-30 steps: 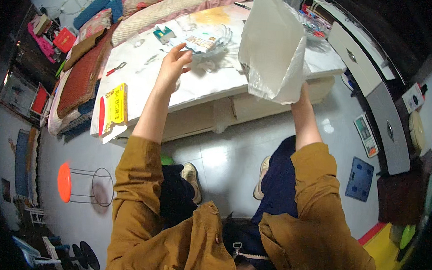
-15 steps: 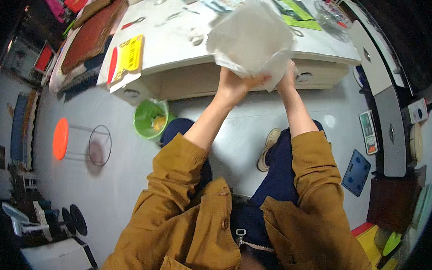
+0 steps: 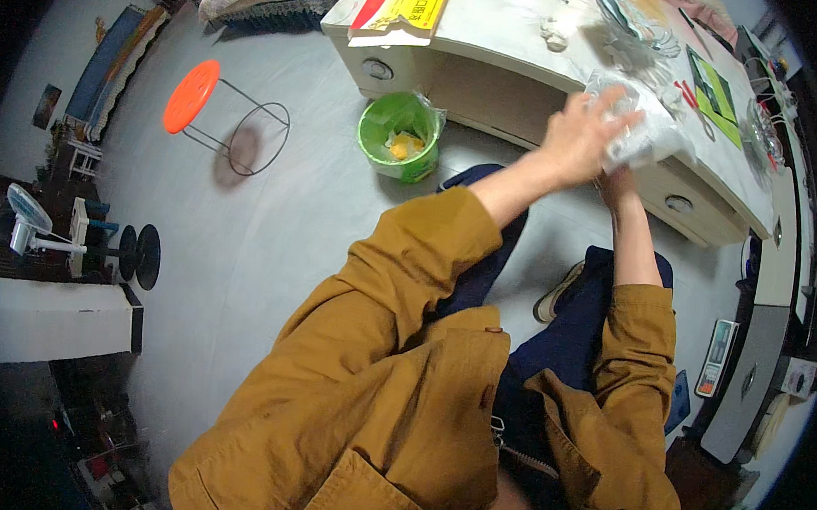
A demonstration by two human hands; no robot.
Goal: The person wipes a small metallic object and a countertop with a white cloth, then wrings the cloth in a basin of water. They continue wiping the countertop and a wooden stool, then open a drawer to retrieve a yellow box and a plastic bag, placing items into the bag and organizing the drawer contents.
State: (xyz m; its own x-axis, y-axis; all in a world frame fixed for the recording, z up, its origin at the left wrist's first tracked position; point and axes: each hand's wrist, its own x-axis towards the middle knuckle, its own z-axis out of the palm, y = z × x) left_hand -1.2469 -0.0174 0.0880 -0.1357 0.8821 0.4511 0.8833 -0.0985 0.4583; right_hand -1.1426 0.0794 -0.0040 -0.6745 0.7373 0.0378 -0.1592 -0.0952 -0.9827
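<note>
A crumpled translucent white plastic bag is in front of me at the table's near edge. My left hand lies against its left side, with fingers spread and slightly blurred. From below, my right hand grips the bag; most of its fingers are hidden behind the plastic. What the bag contains, if anything, does not show. Beyond it on the white table are red-handled scissors, a green and black flat packet and a small crumpled white piece.
A yellow and red package lies at the table's left corner. Below stands a green bin with a liner and yellow waste. An orange stool and a white fan are to the left. A digital scale is on the right.
My view has turned left, so the table now sits further right. The bag, earlier puffed out and wide, is now bunched smaller, and my left hand has moved onto its side with fingers spread.
</note>
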